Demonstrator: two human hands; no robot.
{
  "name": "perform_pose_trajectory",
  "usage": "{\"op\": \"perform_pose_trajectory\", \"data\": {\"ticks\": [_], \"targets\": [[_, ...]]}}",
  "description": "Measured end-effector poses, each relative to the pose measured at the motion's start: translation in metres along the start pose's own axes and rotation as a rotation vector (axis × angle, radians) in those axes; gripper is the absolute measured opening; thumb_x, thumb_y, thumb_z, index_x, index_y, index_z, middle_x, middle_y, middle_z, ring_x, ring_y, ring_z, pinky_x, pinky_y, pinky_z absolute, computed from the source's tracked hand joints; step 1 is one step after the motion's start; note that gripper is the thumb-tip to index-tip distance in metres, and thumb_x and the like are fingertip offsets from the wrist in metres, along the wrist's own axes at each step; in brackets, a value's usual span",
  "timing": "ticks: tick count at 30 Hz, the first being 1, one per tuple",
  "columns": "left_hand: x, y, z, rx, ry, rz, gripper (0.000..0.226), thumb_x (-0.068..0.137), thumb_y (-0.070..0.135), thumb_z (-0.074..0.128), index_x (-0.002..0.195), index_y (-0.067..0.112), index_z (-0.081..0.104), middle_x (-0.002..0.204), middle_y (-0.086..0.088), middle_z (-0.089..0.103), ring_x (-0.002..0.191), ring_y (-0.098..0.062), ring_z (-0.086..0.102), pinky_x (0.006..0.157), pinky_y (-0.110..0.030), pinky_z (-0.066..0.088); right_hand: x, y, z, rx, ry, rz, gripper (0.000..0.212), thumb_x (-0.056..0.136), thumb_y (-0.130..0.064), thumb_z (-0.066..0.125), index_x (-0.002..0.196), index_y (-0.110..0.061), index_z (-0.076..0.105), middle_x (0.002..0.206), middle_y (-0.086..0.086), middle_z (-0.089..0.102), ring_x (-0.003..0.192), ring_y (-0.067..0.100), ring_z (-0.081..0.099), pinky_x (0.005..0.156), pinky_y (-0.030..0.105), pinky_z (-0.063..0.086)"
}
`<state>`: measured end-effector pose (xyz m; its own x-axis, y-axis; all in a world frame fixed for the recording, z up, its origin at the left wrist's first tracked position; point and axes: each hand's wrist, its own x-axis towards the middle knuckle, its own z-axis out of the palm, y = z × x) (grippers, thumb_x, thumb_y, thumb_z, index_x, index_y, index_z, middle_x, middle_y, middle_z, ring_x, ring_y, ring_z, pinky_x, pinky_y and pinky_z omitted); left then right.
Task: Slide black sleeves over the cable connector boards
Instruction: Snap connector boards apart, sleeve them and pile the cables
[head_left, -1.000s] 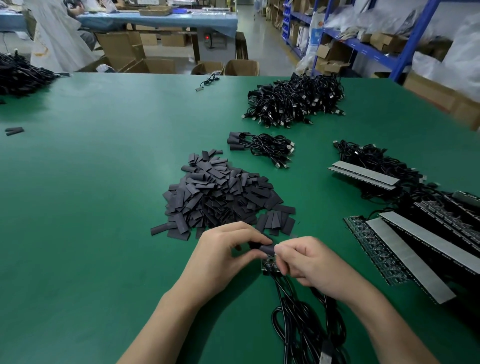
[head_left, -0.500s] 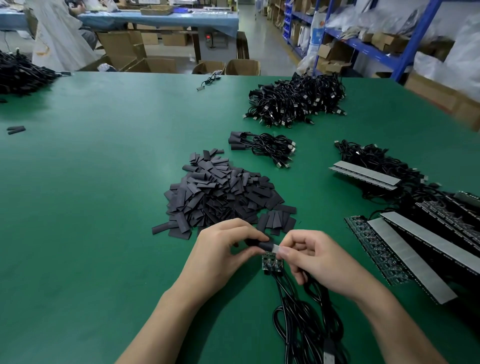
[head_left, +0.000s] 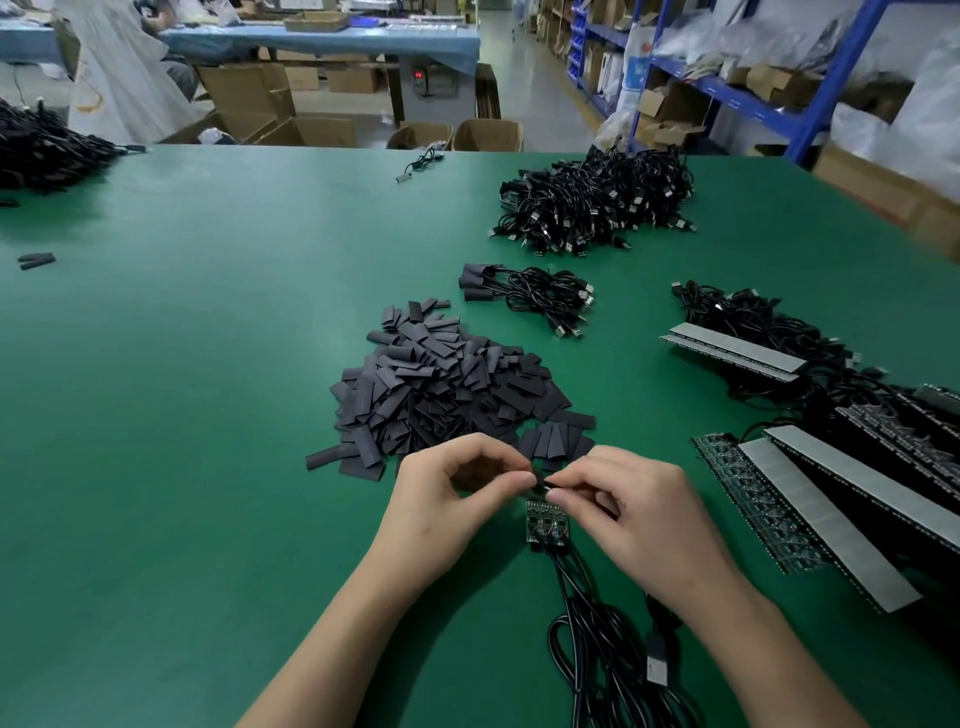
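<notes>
My left hand (head_left: 447, 499) and my right hand (head_left: 639, 514) meet over the green table (head_left: 182, 415), both pinching one small black sleeve (head_left: 541, 482) between fingertips. Just below them lie a few small connector boards (head_left: 548, 525) side by side, their black cables (head_left: 597, 639) trailing toward me with a USB plug (head_left: 657, 662). A large heap of flat black sleeves (head_left: 447, 384) sits right behind my hands. What my right fingers hold inside the sleeve is hidden.
A small bundle of sleeved cables (head_left: 524, 293) lies beyond the heap, and a big cable pile (head_left: 597, 202) farther back. Strips of boards with grey backing (head_left: 831, 493) and cables fill the right side. Another black pile (head_left: 41, 150) lies far left. Boxes and shelves stand past the table.
My right hand has drawn slightly right and up, uncovering the boards on the table. Both hands keep pinching the sleeve between them.
</notes>
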<state>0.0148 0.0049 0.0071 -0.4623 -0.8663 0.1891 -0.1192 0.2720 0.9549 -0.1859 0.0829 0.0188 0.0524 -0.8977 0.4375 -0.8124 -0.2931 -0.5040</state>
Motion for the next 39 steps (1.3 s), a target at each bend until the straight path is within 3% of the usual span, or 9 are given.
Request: {"op": "perform_pose_trajectory", "data": {"ticks": [3, 7, 11, 17, 33, 39], "targets": [[0.0002, -0.0013, -0.0009, -0.072, -0.034, -0.091, 0.019, 0.089, 0.017, 0.079, 0.106, 0.024, 0.076, 0.095, 0.002, 0.079, 0.093, -0.017, 0.076, 0.089, -0.028, 0.058, 0.0007, -0.0029, -0.002, -0.096, 0.042, -0.079, 0.012, 0.091, -0.034, 0.075, 0.094, -0.023, 0.079, 0.082, -0.018, 0.066, 0.068, -0.004, 0.055, 0.066, 0.014, 0.046], [0.0012, -0.0016, -0.0026, -0.002, -0.077, -0.089, 0.012, 0.089, 0.021, 0.079, 0.099, 0.027, 0.081, 0.094, 0.009, 0.079, 0.092, -0.009, 0.075, 0.085, -0.019, 0.055, 0.001, -0.0047, -0.0048, -0.152, 0.082, -0.105, 0.01, 0.086, -0.028, 0.082, 0.093, -0.021, 0.081, 0.082, -0.012, 0.068, 0.072, 0.006, 0.063, 0.066, 0.027, 0.057], [0.002, 0.0, -0.0023, -0.022, -0.033, -0.03, 0.017, 0.079, 0.031, 0.079, 0.094, 0.024, 0.082, 0.093, 0.006, 0.079, 0.091, -0.012, 0.074, 0.084, -0.021, 0.055, 0.0011, -0.0056, -0.0061, -0.116, 0.094, -0.088, 0.01, 0.085, -0.027, 0.083, 0.09, -0.02, 0.081, 0.083, -0.013, 0.07, 0.074, 0.004, 0.064, 0.068, 0.027, 0.057], [0.0022, -0.0037, -0.0003, -0.025, 0.012, 0.052, 0.015, 0.079, 0.03, 0.079, 0.092, 0.023, 0.083, 0.093, 0.006, 0.078, 0.092, -0.013, 0.073, 0.084, -0.022, 0.055, 0.0015, -0.0069, -0.0062, -0.055, 0.101, -0.041, 0.012, 0.085, -0.03, 0.084, 0.083, -0.023, 0.074, 0.08, -0.017, 0.068, 0.075, 0.0, 0.062, 0.069, 0.023, 0.054], [0.0002, -0.0062, 0.0038, -0.074, 0.05, 0.0, 0.007, 0.084, 0.031, 0.08, 0.09, 0.032, 0.081, 0.089, 0.003, 0.079, 0.088, -0.018, 0.074, 0.085, -0.041, 0.059, 0.002, -0.0066, -0.0038, -0.052, 0.116, -0.097, 0.01, 0.086, -0.025, 0.084, 0.083, -0.021, 0.075, 0.08, -0.014, 0.068, 0.073, 0.003, 0.063, 0.066, 0.026, 0.055], [-0.0001, -0.006, 0.0028, -0.043, 0.017, 0.052, 0.007, 0.083, 0.032, 0.082, 0.09, 0.032, 0.081, 0.09, 0.006, 0.078, 0.088, -0.014, 0.073, 0.081, -0.025, 0.057, 0.0014, -0.005, -0.0034, -0.074, 0.111, -0.111, 0.01, 0.087, -0.023, 0.084, 0.083, -0.02, 0.075, 0.079, -0.012, 0.068, 0.072, 0.008, 0.064, 0.064, 0.031, 0.056]]}}
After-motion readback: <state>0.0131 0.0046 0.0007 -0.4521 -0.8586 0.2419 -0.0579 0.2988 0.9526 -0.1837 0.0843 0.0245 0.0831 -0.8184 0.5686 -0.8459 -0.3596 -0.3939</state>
